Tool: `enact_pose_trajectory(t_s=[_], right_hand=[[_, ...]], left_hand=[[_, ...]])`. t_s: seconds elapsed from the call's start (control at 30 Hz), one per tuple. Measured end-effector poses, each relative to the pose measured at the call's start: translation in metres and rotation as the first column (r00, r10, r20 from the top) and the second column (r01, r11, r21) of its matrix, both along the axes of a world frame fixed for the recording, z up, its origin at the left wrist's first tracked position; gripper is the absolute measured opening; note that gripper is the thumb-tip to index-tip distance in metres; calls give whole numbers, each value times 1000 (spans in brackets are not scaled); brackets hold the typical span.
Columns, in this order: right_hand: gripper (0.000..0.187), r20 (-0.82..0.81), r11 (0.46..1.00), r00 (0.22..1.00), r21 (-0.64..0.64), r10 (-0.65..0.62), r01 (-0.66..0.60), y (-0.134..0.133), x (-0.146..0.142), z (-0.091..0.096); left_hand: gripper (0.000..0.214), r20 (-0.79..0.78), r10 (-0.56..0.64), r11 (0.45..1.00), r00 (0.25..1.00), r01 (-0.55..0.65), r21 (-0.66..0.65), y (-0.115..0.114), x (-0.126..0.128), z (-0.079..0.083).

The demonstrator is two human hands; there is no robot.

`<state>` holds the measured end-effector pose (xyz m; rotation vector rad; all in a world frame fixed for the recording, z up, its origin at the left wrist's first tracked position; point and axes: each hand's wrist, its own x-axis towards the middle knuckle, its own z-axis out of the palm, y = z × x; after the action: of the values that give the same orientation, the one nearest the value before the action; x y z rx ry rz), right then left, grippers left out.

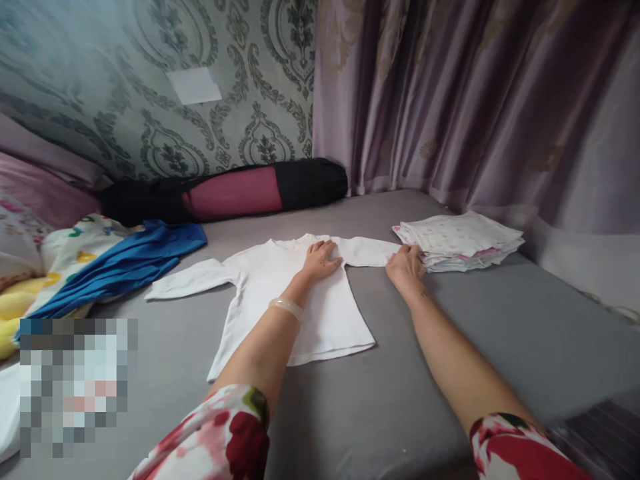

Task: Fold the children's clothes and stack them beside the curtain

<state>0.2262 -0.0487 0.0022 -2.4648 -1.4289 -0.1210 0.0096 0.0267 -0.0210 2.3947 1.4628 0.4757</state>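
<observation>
A small white long-sleeved shirt (270, 293) lies spread on the grey bed sheet, both sleeves stretched out sideways. My left hand (321, 260) rests flat on its chest near the right shoulder, fingers spread. At the end of the right sleeve, my right hand (406, 267) has its fingers closed on the cuff. Just beyond that hand sits a stack of folded clothes (465, 237), pale with small prints, its near corner partly behind my fingers.
A long black and maroon bag (235, 193) lies along the patterned wall. Blue cloth (125, 260) and yellow printed fabric (15, 303) are heaped at left, above a blurred patch. Purple curtains (425, 100) hang at the right. Grey sheet (380, 407) covers the bed.
</observation>
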Motion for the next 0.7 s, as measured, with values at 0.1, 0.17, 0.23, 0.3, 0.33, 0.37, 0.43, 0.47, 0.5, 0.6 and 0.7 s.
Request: enact_pose_trajectory(t_s=[0.1,0.17,0.23,0.3,0.33,0.37,0.43,0.47,0.5,0.6,0.7], right_hand=[[38,-20,1000,999,-18,-26,26,2,0,0],[41,-28,999,999,-17,-44,44,3,-1,2],[42,-33,998,998,-15,-61,61,4,-1,5],[40,-47,997,996,-36,-71,69,5,0,8],[38,-57,996,996,-51,-73,70,5,1,10],[36,-72,995,995,-68,-73,68,5,2,12],[33,-99,994,992,-87,-78,70,5,3,14],[31,-107,993,991,-88,-83,73,4,4,14],[31,-108,994,991,-80,-81,73,4,4,14],[32,-90,997,994,-49,-66,61,4,5,12],[32,-104,996,992,-71,-66,59,6,6,11]], left_hand=[[61,12,-11,1000,1000,11,-7,1,-1,0],[62,16,-14,1000,1000,14,-4,1,-2,-1],[62,17,-14,1000,1000,14,1,1,-2,-1],[62,19,-9,1000,1000,9,5,0,-2,-1],[62,20,-6,1000,1000,6,6,0,-2,-1],[61,21,-2,1000,1000,2,8,0,-2,-2],[61,22,3,1000,1000,-3,10,1,-1,-2],[61,21,2,1000,1000,-3,11,1,-1,-2],[61,20,1,1000,1000,-1,11,1,-1,-2],[62,20,-7,1000,1000,7,20,1,-2,-2],[62,35,-3,1000,999,2,24,0,-2,-1]])
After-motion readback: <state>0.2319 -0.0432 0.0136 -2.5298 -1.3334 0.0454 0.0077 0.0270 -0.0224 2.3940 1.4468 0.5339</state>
